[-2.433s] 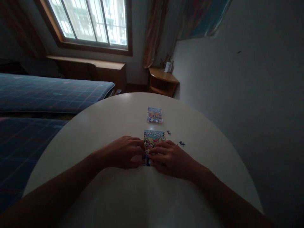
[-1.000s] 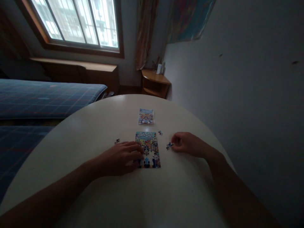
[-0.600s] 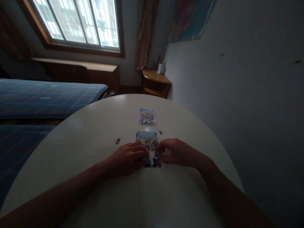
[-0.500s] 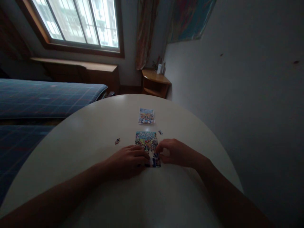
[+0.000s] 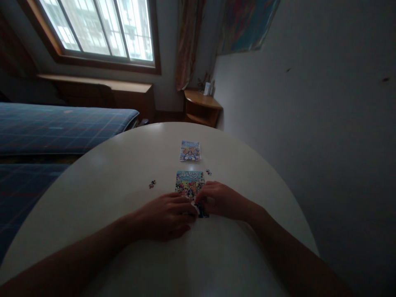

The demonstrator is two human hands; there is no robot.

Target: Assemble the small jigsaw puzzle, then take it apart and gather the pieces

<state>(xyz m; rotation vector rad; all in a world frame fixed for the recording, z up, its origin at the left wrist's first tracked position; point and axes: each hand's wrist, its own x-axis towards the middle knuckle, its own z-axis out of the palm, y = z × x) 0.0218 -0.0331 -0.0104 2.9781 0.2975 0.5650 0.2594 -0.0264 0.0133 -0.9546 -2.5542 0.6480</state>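
A small colourful jigsaw puzzle lies flat on the white round table, its upper part joined into a busy cartoon picture. Over its lower left part rests my left hand, palm down with fingers stretched out, holding nothing visible. My right hand reaches over the lower right part, thumb and forefinger bent together in a pinch near the left fingertips. Whatever is between them is too small and dark to make out. Both hands cover much of the lower puzzle.
Loose puzzle pieces lie left of the puzzle, and another loose piece sits at its upper right. A printed picture sheet lies farther back on the table. A bed stands left; a wall runs along the right.
My right hand has moved left from the puzzle's right edge to over its lower middle. My left hand has shifted slightly, its fingertips now closer to the right ones.
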